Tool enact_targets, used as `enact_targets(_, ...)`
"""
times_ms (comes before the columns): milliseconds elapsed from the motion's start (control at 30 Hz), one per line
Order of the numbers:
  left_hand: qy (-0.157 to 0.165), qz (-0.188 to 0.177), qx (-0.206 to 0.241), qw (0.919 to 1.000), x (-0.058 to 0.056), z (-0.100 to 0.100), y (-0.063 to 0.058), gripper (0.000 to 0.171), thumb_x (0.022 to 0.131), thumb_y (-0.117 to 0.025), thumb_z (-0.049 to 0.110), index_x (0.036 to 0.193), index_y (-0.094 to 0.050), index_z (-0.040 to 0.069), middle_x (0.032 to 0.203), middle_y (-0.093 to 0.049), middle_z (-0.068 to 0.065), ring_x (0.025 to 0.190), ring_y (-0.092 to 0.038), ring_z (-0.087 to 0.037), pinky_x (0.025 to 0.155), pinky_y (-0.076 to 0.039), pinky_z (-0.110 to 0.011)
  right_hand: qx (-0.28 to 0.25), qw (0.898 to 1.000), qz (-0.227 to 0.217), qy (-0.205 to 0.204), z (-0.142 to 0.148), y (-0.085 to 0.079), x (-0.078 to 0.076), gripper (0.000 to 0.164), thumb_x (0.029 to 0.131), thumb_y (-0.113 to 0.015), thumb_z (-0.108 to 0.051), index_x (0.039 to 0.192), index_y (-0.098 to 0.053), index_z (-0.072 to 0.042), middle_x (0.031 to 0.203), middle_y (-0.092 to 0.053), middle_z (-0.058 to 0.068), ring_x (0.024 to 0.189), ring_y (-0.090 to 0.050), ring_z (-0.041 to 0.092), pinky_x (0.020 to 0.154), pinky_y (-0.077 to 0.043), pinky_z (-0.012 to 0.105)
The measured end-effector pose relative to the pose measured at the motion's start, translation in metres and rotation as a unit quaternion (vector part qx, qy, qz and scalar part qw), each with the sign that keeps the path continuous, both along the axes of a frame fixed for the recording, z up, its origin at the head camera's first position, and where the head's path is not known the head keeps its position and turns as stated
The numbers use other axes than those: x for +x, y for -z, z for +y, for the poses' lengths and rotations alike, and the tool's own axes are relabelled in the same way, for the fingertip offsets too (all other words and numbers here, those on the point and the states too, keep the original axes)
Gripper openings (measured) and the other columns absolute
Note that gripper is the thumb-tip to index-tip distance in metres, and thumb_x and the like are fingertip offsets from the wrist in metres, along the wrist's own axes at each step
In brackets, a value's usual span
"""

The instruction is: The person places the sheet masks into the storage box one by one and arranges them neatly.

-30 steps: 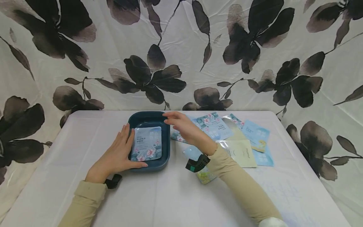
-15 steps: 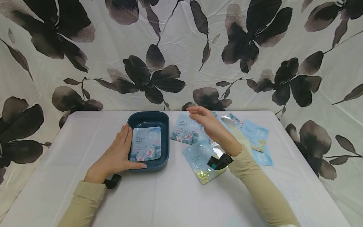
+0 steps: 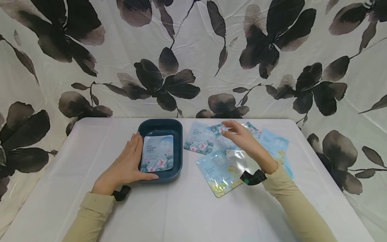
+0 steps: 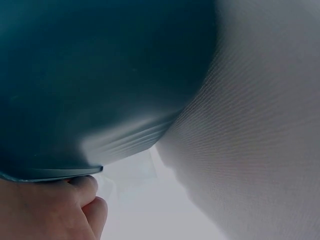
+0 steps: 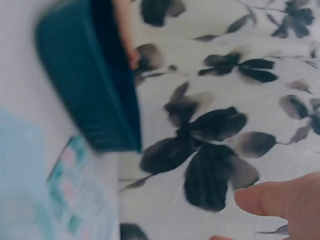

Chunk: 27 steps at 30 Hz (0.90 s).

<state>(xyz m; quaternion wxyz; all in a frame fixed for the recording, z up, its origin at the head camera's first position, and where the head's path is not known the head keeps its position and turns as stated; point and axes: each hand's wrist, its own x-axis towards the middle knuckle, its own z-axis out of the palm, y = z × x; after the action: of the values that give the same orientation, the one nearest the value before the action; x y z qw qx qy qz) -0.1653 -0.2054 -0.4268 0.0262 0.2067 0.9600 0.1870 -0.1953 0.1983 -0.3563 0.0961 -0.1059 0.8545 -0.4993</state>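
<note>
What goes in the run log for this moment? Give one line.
left hand: rests on tray | in tray: packet | right hand: open above loose packets | table

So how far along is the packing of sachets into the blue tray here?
One sachet already lies in the blue tray, which the left hand steadies at its near left edge. The right hand hovers, fingers relaxed, over the loose sachets spread on the table, holding none. Those, about six, are left to move.
</note>
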Motion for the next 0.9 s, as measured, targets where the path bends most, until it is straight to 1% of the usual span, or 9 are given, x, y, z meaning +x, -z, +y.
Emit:
enact_targets(67, 0.0, -0.001, 0.0, 1.0, 0.0, 0.0, 0.0, 0.152, 0.061, -0.068, 0.086, 0.154, 0.004, -0.009, 0.163, 0.013, -0.023, 0.15, 0.011, -0.036, 0.121, 0.0, -0.052, 0.033, 0.999, -0.005, -0.005, 0.003, 0.006, 0.001, 0.054, 0.103, -0.054, -0.025, 0.15, -0.037, -0.004, 0.152, -0.036, 0.02, 0.139, -0.033, 0.042, 0.107, -0.036, 0.059)
enact_targets(167, -0.002, -0.001, -0.003, 1.0, 0.0, -0.001, 0.001, 0.152, 0.06, -0.068, 0.086, 0.154, 0.004, -0.009, 0.163, 0.013, -0.022, 0.15, 0.012, -0.035, 0.121, 0.0, -0.052, 0.074, 0.997, -0.009, -0.021, 0.007, 0.016, 0.004, 0.057, 0.102, -0.055, -0.026, 0.15, -0.036, -0.001, 0.149, -0.037, 0.025, 0.136, -0.034, 0.045, 0.106, -0.037, 0.06)
enact_targets(300, -0.004, -0.002, -0.003, 1.0, 0.0, -0.002, 0.003, 0.152, 0.06, -0.068, 0.086, 0.154, 0.004, -0.009, 0.163, 0.014, -0.022, 0.15, 0.013, -0.034, 0.12, 0.0, -0.053, 0.113, 0.993, -0.003, -0.046, 0.011, 0.03, 0.007, 0.061, 0.1, -0.059, -0.028, 0.147, -0.037, 0.004, 0.143, -0.041, 0.03, 0.128, -0.042, 0.045, 0.102, -0.041, 0.058)
enact_targets(433, -0.006, -0.003, -0.002, 1.0, 0.0, -0.002, 0.004, 0.152, 0.06, -0.068, 0.086, 0.154, 0.004, -0.008, 0.163, 0.015, -0.021, 0.15, 0.014, -0.034, 0.12, 0.0, -0.053, 0.15, 0.987, -0.001, -0.064, 0.009, 0.041, 0.01, 0.073, 0.094, -0.067, -0.033, 0.147, -0.036, 0.007, 0.135, -0.048, 0.031, 0.12, -0.049, 0.045, 0.097, -0.045, 0.055)
enact_targets(533, -0.007, -0.003, -0.004, 1.0, 0.0, -0.002, 0.004, 0.152, 0.06, -0.068, 0.086, 0.154, 0.004, -0.008, 0.163, 0.016, -0.02, 0.15, 0.014, -0.034, 0.12, 0.0, -0.053, 0.203, 0.977, -0.012, -0.062, 0.002, 0.047, 0.013, 0.084, 0.087, -0.075, -0.04, 0.147, -0.036, 0.005, 0.128, -0.052, 0.028, 0.116, -0.051, 0.042, 0.094, -0.047, 0.053)
enact_targets(667, -0.006, -0.003, -0.005, 1.0, 0.0, -0.001, 0.003, 0.151, 0.061, -0.069, 0.085, 0.155, 0.004, -0.008, 0.163, 0.015, -0.021, 0.15, 0.013, -0.034, 0.12, -0.001, -0.054, 0.285, 0.957, -0.026, -0.045, -0.01, 0.054, 0.017, 0.095, 0.077, -0.084, -0.047, 0.147, -0.039, 0.0, 0.128, -0.051, 0.024, 0.116, -0.05, 0.038, 0.094, -0.048, 0.053)
enact_targets(767, -0.006, -0.002, -0.004, 1.0, 0.001, 0.0, 0.001, 0.151, 0.061, -0.07, 0.085, 0.154, 0.003, -0.008, 0.163, 0.014, -0.022, 0.15, 0.013, -0.035, 0.12, -0.002, -0.054, 0.329, 0.943, -0.011, -0.041, -0.018, 0.059, 0.02, 0.103, 0.068, -0.089, -0.049, 0.146, -0.042, -0.002, 0.126, -0.048, 0.025, 0.11, -0.05, 0.038, 0.091, -0.049, 0.052)
enact_targets(900, -0.005, -0.001, -0.007, 1.0, 0.0, 0.001, 0.0, 0.15, 0.061, -0.07, 0.084, 0.154, 0.003, -0.008, 0.163, 0.014, -0.022, 0.15, 0.013, -0.035, 0.12, -0.001, -0.054, 0.359, 0.932, 0.017, -0.04, -0.024, 0.066, 0.023, 0.107, 0.061, -0.093, -0.049, 0.145, -0.044, -0.005, 0.119, -0.046, 0.024, 0.097, -0.051, 0.037, 0.081, -0.052, 0.049)
